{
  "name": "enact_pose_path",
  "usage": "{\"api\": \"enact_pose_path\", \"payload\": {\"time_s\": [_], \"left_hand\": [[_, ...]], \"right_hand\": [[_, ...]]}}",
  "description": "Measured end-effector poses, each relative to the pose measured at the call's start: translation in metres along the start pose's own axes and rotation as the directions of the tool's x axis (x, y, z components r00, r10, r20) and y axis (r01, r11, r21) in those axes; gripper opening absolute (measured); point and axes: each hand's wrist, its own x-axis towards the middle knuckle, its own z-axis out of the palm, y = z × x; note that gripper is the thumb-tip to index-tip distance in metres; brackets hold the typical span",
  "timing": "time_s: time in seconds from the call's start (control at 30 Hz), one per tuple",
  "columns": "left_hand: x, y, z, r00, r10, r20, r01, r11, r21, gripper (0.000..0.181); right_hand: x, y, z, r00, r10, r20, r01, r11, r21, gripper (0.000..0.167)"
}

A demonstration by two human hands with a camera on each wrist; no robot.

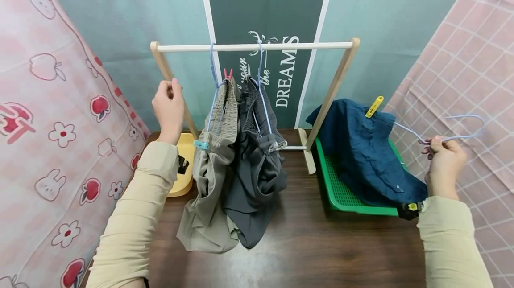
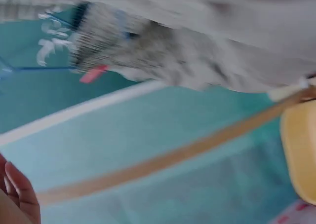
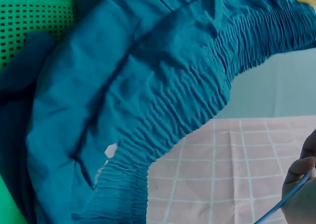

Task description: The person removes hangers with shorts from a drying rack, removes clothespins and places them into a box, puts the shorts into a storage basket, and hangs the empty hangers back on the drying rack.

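In the head view my right hand [image 1: 445,163] grips a light blue wire hanger [image 1: 467,136] near the base of its hook. From the hanger's far arm hang dark blue elastic-waist trousers [image 1: 361,154], fastened by a yellow clothespin [image 1: 374,106]. The trousers droop over a green basket [image 1: 349,205]. The right wrist view shows their gathered waistband [image 3: 187,110] close up. My left hand [image 1: 168,112], fingers loosely curled with nothing visible in them, is raised before the rack's left post. Its fingers [image 2: 22,184] show only partly in the left wrist view, which is blurred.
A white-barred rack [image 1: 281,47] with wooden posts stands in the middle. Grey-beige trousers [image 1: 209,216] and dark grey trousers [image 1: 257,203] hang from it on blue hangers, with pegs attached. A yellow tub [image 1: 184,145] sits behind the left forearm. Patterned cloths flank both sides.
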Motion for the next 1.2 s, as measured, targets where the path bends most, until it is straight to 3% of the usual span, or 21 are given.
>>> {"api": "enact_pose_path", "payload": {"time_s": [0.17, 0.23, 0.3, 0.37, 0.53, 0.8, 0.87, 0.97, 1.1, 1.2], "left_hand": [[-0.014, 0.039, 0.003, 0.991, 0.032, 0.131, -0.022, 0.997, -0.075, 0.035], [-0.023, 0.054, 0.008, 0.979, 0.042, 0.198, -0.022, 0.994, -0.103, 0.034], [-0.034, 0.069, 0.012, 0.956, 0.068, 0.284, -0.032, 0.991, -0.129, 0.033], [-0.046, 0.083, 0.016, 0.920, 0.096, 0.380, -0.044, 0.989, -0.142, 0.032], [-0.073, 0.110, 0.023, 0.793, 0.138, 0.593, -0.087, 0.990, -0.115, 0.027], [-0.123, 0.137, 0.035, 0.587, 0.153, 0.795, -0.053, 0.987, -0.151, 0.024], [-0.135, 0.141, 0.041, 0.545, 0.159, 0.823, -0.056, 0.987, -0.153, 0.025], [-0.148, 0.143, 0.054, 0.503, 0.157, 0.850, -0.054, 0.987, -0.150, 0.026], [-0.161, 0.143, 0.075, 0.497, 0.122, 0.859, -0.002, 0.990, -0.139, 0.026], [-0.173, 0.144, 0.089, 0.460, 0.086, 0.884, 0.075, 0.988, -0.135, 0.028]], "right_hand": [[-0.003, 0.006, 0.004, 0.999, 0.033, 0.035, -0.031, 0.997, -0.069, 0.027], [-0.003, 0.008, 0.005, 0.998, 0.027, 0.053, -0.022, 0.996, -0.083, 0.028], [-0.002, 0.010, 0.007, 0.998, 0.005, 0.064, 0.001, 0.996, -0.086, 0.029], [-0.002, 0.011, 0.008, 0.997, -0.028, 0.077, 0.034, 0.996, -0.077, 0.029], [0.000, 0.014, 0.010, 0.988, -0.079, 0.129, 0.089, 0.993, -0.076, 0.029], [-0.001, 0.021, 0.006, 0.977, -0.083, 0.195, 0.120, 0.975, -0.187, 0.031], [-0.001, 0.022, 0.006, 0.977, -0.069, 0.202, 0.113, 0.970, -0.216, 0.031], [-0.002, 0.024, 0.007, 0.978, -0.033, 0.204, 0.089, 0.958, -0.274, 0.032], [-0.004, 0.027, 0.007, 0.965, 0.006, 0.260, 0.101, 0.912, -0.397, 0.031], [-0.005, 0.031, 0.005, 0.943, 0.018, 0.333, 0.162, 0.848, -0.505, 0.031]]}}
